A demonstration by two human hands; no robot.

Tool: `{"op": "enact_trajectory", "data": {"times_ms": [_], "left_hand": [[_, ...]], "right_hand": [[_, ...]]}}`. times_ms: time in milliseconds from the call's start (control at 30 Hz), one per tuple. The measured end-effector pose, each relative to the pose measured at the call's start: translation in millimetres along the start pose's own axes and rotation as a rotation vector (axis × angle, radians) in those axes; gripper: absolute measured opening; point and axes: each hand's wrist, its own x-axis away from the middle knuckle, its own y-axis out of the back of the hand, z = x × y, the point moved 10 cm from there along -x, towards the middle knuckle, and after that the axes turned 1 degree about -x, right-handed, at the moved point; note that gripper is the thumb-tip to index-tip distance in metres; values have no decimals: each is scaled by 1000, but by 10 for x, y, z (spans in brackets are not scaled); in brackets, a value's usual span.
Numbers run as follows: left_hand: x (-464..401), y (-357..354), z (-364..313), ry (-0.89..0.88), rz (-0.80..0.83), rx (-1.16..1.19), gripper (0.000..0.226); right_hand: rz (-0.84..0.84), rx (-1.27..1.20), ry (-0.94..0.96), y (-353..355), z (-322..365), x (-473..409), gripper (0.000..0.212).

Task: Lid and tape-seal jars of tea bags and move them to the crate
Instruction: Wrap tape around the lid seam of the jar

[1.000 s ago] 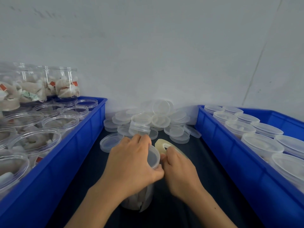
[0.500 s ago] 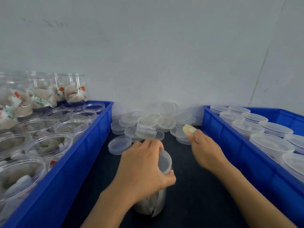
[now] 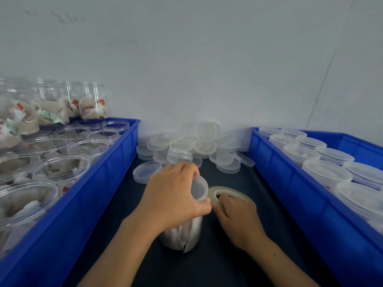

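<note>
Jar (image 3: 183,237) of tea bags is held upright on the dark table (image 3: 238,266) at lower centre, between two blue crates.

At the left, a crate (image 3: 99,183) is filled with open jars. The jar's lid (image 3: 200,188) is gripped from above by the left hand (image 3: 172,195). Loose lids (image 3: 192,146) are piled behind it. A tape roll (image 3: 228,193) is gripped just beside the lid by the right hand (image 3: 238,220). At the right, a crate (image 3: 290,193) is packed with lidded jars.

- No text, brand or number can be read anywhere.
- Small red tags (image 3: 19,106) on tea bags in the jars (image 3: 87,100), upper left of the frame, are too blurred to read.
</note>
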Motion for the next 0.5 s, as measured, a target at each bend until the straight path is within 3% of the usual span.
{"op": "enact_trajectory", "data": {"times_ms": [200,267,300,367,433,500], "left_hand": [[30,51,-7,-43,-83,53,68],[74,140,-19,-106,-184,180,76],[101,181,-15,-145,-241,262,79],[165,186,94,-164,-334,489,90],[200,72,271,-68,-346,751,106],[226,-97,405,27,-308,923,107]], "right_hand": [[59,191,-11,-195,-7,24,38],[31,106,19,-147,20,31,33],[-27,-84,36,-55,46,41,27],[-97,-685,32,81,79,77,18],[-47,-1177,56,82,159,110,27],[75,-1441,90,10,304,139,37]]}}
